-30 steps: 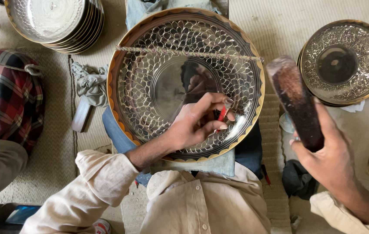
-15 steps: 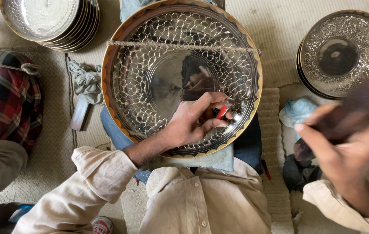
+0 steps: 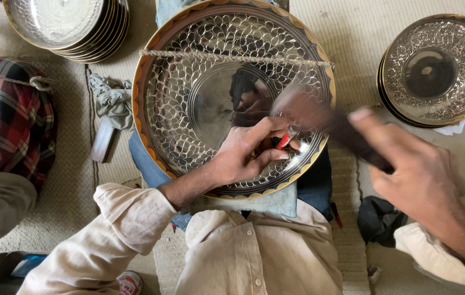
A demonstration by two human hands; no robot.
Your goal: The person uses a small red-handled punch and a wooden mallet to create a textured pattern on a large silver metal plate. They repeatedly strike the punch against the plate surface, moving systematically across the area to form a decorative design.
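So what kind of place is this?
Likely a metal engraving workshop on the floor: a big patterned tray under the left hand, stacked trays and a finished one on matting.

At 11 o'clock stands a stack of silver trays. At 2 o'clock lies a second engraved tray on the woven mat. A crumpled grey rag sits at 10 o'clock, just beside a red plaid cloth at 9 o'clock.

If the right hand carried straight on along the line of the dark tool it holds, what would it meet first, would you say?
Probably the left hand with its small red tool on the large engraved tray; the right hand and its blurred mallet point there, though height is unclear.
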